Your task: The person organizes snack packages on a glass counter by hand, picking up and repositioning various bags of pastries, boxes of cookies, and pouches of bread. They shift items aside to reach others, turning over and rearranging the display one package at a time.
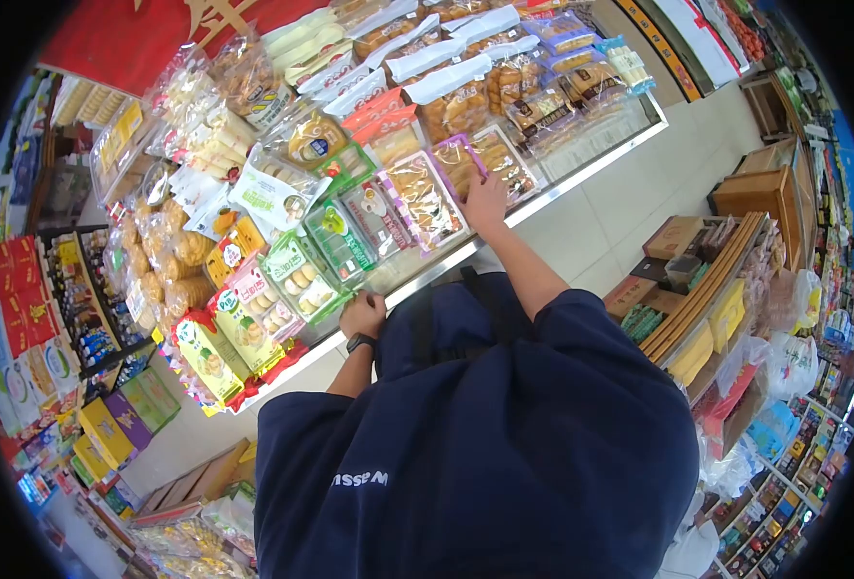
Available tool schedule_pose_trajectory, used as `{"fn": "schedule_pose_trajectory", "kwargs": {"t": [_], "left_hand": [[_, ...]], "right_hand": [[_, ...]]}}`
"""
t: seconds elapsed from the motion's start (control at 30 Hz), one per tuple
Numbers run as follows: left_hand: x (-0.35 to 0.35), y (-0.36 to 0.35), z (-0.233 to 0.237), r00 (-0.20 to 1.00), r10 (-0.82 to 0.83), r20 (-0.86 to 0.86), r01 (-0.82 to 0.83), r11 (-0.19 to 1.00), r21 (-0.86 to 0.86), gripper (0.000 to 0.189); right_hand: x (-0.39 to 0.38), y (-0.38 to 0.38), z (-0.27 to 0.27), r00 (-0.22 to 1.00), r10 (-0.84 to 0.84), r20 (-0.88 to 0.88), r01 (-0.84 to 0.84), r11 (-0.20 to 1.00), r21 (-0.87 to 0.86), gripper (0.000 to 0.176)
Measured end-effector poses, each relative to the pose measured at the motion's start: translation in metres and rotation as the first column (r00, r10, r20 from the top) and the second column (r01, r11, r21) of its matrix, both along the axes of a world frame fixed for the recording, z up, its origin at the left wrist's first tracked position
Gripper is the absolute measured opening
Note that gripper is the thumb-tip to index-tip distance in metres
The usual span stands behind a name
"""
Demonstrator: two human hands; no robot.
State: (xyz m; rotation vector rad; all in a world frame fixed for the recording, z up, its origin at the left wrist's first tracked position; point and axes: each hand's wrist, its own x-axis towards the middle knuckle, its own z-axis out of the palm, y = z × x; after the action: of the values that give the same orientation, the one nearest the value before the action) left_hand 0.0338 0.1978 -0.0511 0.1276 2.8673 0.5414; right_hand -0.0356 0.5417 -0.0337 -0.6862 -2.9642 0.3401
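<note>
At the metal edge of the display stand (pixel 413 282), my left hand (pixel 362 316), with a dark watch on its wrist, rests with curled fingers beside a green-edged pack (pixel 301 275). No item shows in it. Farther right, my right hand (pixel 486 200) has its fingers closed at the lower right side of a purple-edged pastry pack (pixel 458 166), which stays among the others. A pale-edged pack (pixel 504 162) lies just right of that hand. To its left are a large purple-and-white-edged pack (pixel 424 201) and a dark-labelled pack (pixel 374 214).
Bagged pastries (pixel 166 246) fill the stand's left side. A wooden shelf unit (pixel 702 289) with boxes stands to the right, and a wooden crate (pixel 755 193) is behind it. Stocked shelves (pixel 70 289) line the left. Tiled floor (pixel 630 179) runs alongside the stand.
</note>
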Motion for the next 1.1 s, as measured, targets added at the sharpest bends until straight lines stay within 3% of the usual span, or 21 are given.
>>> {"fn": "schedule_pose_trajectory", "kwargs": {"t": [0.07,0.2,0.3,0.43,0.47,0.57,0.77,0.87,0.97,1.1], "left_hand": [[0.001,0.001,0.004,1.0,0.014,0.005,-0.014,1.0,-0.005,0.028],[0.0,0.004,0.005,1.0,0.02,0.021,-0.02,1.0,-0.016,0.027],[-0.001,0.006,0.007,0.999,0.025,0.047,-0.023,0.999,-0.039,0.027],[0.001,0.007,0.005,0.998,0.026,0.059,-0.021,0.996,-0.09,0.028],[0.0,0.006,0.003,0.997,0.026,0.07,-0.019,0.995,-0.1,0.028],[-0.002,0.01,0.0,0.996,0.024,0.084,-0.012,0.99,-0.14,0.029],[0.0,0.007,-0.002,0.997,0.037,0.064,-0.027,0.989,-0.147,0.03],[0.0,0.006,-0.005,0.997,0.026,0.074,-0.012,0.982,-0.187,0.029],[0.0,0.006,-0.004,0.997,0.034,0.07,-0.021,0.985,-0.171,0.027],[0.002,0.005,-0.006,0.998,0.033,0.053,-0.025,0.989,-0.144,0.026]], "right_hand": [[0.004,-0.002,-0.007,1.0,0.018,0.003,-0.018,0.999,-0.036,0.06],[0.023,0.008,0.0,0.971,0.146,-0.19,-0.142,0.989,0.036,0.047],[0.027,0.037,0.002,0.98,0.118,-0.16,-0.132,0.988,-0.083,0.043],[0.025,0.095,0.003,0.998,0.015,-0.053,-0.016,1.0,-0.022,0.07],[0.025,0.106,0.004,0.999,0.029,0.031,-0.028,0.999,-0.033,0.085],[0.02,0.122,0.006,0.99,0.13,0.058,-0.132,0.991,0.015,0.093],[0.001,0.136,0.009,0.969,0.121,0.216,-0.063,0.964,-0.257,0.104],[-0.004,0.139,0.014,0.948,0.155,0.278,-0.091,0.969,-0.231,0.107],[-0.005,0.142,0.016,0.952,0.174,0.25,-0.107,0.959,-0.263,0.105],[-0.006,0.157,0.004,0.989,0.067,0.135,0.005,0.882,-0.471,0.096]]}}
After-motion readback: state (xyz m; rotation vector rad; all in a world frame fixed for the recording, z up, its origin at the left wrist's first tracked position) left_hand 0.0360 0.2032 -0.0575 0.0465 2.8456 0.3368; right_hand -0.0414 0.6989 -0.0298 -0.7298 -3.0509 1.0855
